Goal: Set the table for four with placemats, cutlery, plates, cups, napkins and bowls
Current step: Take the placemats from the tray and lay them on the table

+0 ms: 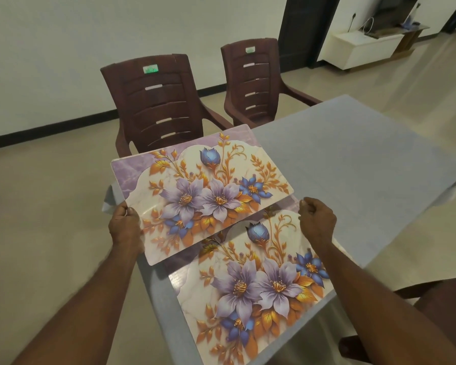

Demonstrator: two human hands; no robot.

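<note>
Over the near-left corner of the table (pixel 353 154) we see the upper placemat (pixel 203 191), a thin floral sheet held slightly raised and tilted, its near edge overlapping the far edge of a second placemat (pixel 253 291) that lies flat on the grey cloth. We judge the sheet to be light and semi-stiff, since it keeps its plane while gripped at one side only; its glossy face looks slippery, so an edge pinch near a corner seems the sound hold. Our left hand (pixel 125 222) grips the left short edge of the upper placemat, thumb on top and fingers curled beneath. Our right hand (pixel 317 219) hovers just beside the sheet's right near corner, fingers loosely curled and holding nothing that we can make out. Two brown chairs (pixel 156 106) stand beyond the table's far-left side.
</note>
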